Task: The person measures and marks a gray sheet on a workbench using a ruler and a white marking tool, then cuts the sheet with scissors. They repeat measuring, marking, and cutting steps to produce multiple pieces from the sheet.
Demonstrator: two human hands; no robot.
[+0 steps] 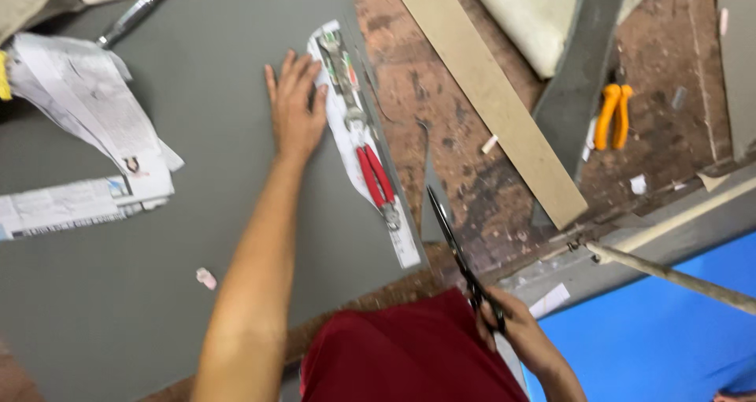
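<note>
From where I sit, my left hand (pixel 295 107) lies flat and released, fingers spread, pressing the grey sheet (pixel 181 237) down close to its right edge, just beside the newspaper strip (pixel 350 134) that carries the red-handled pliers (pixel 373 174). My right hand (pixel 520 331) is clenched around the handles of the black scissors (pixel 453 240), whose blades look nearly closed and point up along a narrow grey offcut (pixel 433 193) at the sheet's edge, over the worn wooden desk (pixel 472 166). The chief risk I see is the sheet creeping: only one palm holds it, well up from the scissors, so the stretch near the blades could lift or twist and send a cut off line. The paper strip lies right along that edge, so the blades might catch it and drag the pliers. My holding fingers would be exposed if the scissors ran far up. The long wooden batten (pixel 488 95) and the stick (pixel 669 272) crossing above the blue sheet (pixel 669 323) crowd my right forearm and could knock my aim. The orange-handled tool (pixel 613 114) sits well apart and harmless.
</note>
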